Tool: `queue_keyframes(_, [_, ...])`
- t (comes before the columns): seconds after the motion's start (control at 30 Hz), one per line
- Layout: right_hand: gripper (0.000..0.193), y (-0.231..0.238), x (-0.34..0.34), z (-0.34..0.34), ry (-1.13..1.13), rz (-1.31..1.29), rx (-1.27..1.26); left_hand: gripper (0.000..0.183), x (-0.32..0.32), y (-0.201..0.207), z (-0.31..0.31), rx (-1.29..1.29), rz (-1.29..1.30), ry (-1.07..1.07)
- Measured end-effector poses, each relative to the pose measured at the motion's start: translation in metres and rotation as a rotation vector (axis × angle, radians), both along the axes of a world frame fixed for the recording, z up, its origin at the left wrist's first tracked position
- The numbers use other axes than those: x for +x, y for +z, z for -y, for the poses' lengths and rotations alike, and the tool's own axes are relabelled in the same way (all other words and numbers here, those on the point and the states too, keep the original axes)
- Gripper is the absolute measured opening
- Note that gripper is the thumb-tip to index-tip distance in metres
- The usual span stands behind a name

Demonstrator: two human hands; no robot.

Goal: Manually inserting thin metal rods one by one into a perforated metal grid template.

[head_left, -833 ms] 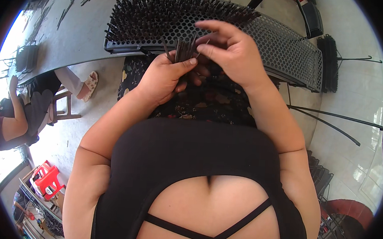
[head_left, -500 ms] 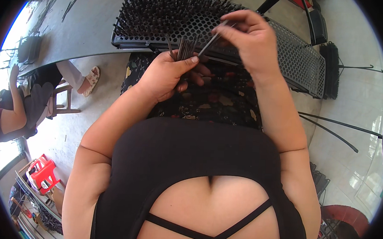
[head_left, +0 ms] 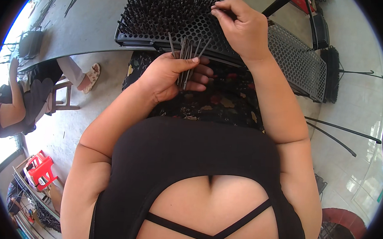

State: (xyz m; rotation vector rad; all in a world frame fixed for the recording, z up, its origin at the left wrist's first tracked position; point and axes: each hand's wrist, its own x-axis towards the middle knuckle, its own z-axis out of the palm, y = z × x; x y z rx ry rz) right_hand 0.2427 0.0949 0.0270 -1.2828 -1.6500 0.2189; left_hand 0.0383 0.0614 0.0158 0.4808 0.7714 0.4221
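Right hand (head_left: 244,33) first: thumb and forefinger come close together at the tips, the other fingers curled in behind, right by the edge of a thicket of dark upright pegs (head_left: 158,14). Can't tell if anything is caught between those tips, everything back there is dark and fine.

Left hand (head_left: 172,71) is clearer. The thumb presses down across a loose bundle of thin grey strips (head_left: 185,60), straight and narrow like flat sticks, with a dull finish. They fan out a bit at the top, and lower ends poke down in front of the fingers, which are slightly spread underneath.

Just beyond the hands sits a long black panel (head_left: 287,53) punched all over with round holes, kind of honeycomb looking. The pegs stand bristly and dense on its left part, while bare mesh shows to the right. It's on a smooth grey table (head_left: 90,32) with more loose strips (head_left: 74,1) scattered at the far left.

Under the hands there's dark floral fabric (head_left: 220,106). Further out: someone seated at left, patterned slipper (head_left: 90,81), a glossy red plastic stool (head_left: 43,170), and shiny pale tiles (head_left: 361,106) at right.
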Motion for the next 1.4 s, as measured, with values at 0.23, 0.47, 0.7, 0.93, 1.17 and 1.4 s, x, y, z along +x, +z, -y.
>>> queue_keyframes(0.23, [0.017, 0.017, -0.001, -0.019, 0.006, 0.257, 0.099, 0.022, -0.001, -0.005, -0.001, 0.142, -0.135, -0.056])
queue_keyframes(0.47, [0.018, 0.023, 0.006, -0.019, 0.011, 0.248, 0.082, 0.020, 0.001, -0.013, 0.002, 0.248, -0.177, 0.013])
queue_keyframes(0.7, [0.024, 0.027, 0.012, 0.005, 0.078, 0.214, -0.014, 0.019, 0.003, -0.013, 0.003, 0.299, -0.125, 0.008])
queue_keyframes(0.93, [0.030, 0.024, 0.008, -0.001, 0.194, 0.314, 0.010, 0.017, 0.007, -0.017, 0.005, 0.307, -0.120, -0.010])
queue_keyframes(1.17, [0.028, 0.013, -0.006, 0.030, 0.143, -0.412, -0.382, 0.019, 0.005, -0.010, 0.008, 0.406, -0.125, 0.123])
queue_keyframes(1.4, [0.012, 0.011, 0.012, 0.029, 0.144, -0.798, -0.384, 0.019, 0.006, -0.003, 0.007, 0.373, -0.183, 0.003])
